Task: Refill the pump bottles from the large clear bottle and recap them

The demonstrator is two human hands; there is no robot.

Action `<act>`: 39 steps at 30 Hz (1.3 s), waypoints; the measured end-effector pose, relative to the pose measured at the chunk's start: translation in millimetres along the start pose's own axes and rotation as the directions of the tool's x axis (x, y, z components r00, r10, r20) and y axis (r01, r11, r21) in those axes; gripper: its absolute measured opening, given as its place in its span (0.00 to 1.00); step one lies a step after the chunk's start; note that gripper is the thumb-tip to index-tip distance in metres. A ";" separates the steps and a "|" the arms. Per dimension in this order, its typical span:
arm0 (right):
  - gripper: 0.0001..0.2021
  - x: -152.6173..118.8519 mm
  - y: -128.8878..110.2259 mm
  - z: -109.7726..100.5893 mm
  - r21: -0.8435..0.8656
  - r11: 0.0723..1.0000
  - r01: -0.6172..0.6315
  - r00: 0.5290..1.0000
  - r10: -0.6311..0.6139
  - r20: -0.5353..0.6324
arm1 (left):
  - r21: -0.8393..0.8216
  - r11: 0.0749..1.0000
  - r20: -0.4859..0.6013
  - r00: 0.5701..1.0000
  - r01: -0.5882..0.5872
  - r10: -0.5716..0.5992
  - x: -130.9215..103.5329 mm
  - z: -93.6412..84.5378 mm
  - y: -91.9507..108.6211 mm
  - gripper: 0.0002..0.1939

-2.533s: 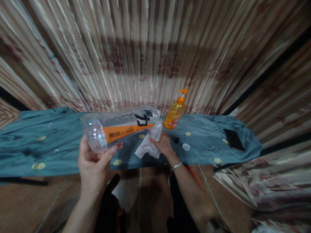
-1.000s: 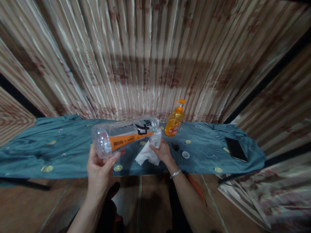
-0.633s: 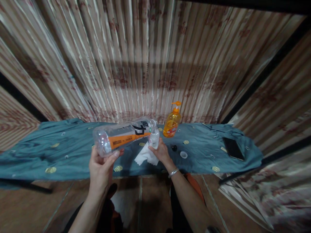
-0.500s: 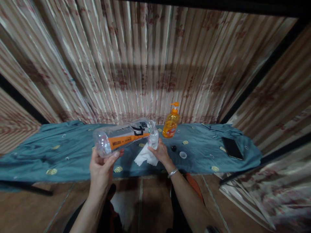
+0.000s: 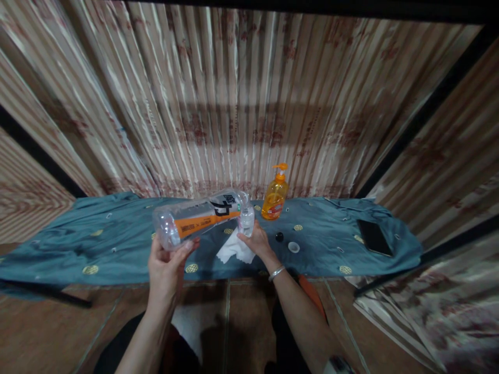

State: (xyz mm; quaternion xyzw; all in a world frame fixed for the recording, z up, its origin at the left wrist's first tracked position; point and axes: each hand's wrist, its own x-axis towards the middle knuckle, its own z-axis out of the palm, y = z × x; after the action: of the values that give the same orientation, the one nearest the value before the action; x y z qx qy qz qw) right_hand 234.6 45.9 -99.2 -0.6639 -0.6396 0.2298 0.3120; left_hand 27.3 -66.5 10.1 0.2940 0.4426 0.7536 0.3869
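Note:
My left hand is wrapped round the base of a large clear plastic bottle with an orange, grey and black label. The bottle lies tipped almost level, its neck pointing right. Its mouth meets the top of a small clear bottle, which my right hand grips upright. Whether liquid passes between them I cannot tell. Under the small bottle, a white tissue rests on the cloth, partly hidden by my right hand.
An orange pump bottle stands behind my right hand. To the right lie a small black cap, a white cap and a black phone. Teal cloth covers the table; a striped curtain hangs behind it.
Both hands keep their holds, and the bottles stay mouth to mouth. The large bottle shifts very slightly to the right; the whole view has also moved a little.

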 end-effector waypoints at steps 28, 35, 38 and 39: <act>0.32 4.2 7.1 -1.9 0.096 0.995 -0.002 0.997 -0.005 0.075 | 0.005 1.000 -0.083 0.997 0.010 -0.009 -9.7 1.8 2.0 0.34; 0.28 6.0 4.9 -4.4 0.042 0.999 -0.007 0.996 0.003 0.088 | 0.036 0.999 -0.066 0.997 -0.040 0.042 -12.5 0.9 -0.6 0.32; 0.29 6.1 5.5 -4.0 0.040 0.999 -0.011 0.996 0.007 0.092 | 0.028 0.999 -0.064 0.997 -0.045 0.046 -12.8 1.9 -1.1 0.30; 0.29 6.0 5.6 -4.0 0.046 0.999 -0.010 0.996 0.006 0.092 | 0.023 0.999 -0.067 0.997 -0.049 0.050 -12.9 2.5 -1.2 0.30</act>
State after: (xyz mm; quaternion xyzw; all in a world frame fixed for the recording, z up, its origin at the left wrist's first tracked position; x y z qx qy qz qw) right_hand 241.8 51.5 -99.8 -0.6478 -0.6451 0.2759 0.2967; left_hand 36.5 -76.0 8.9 0.2836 0.4562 0.7675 0.3499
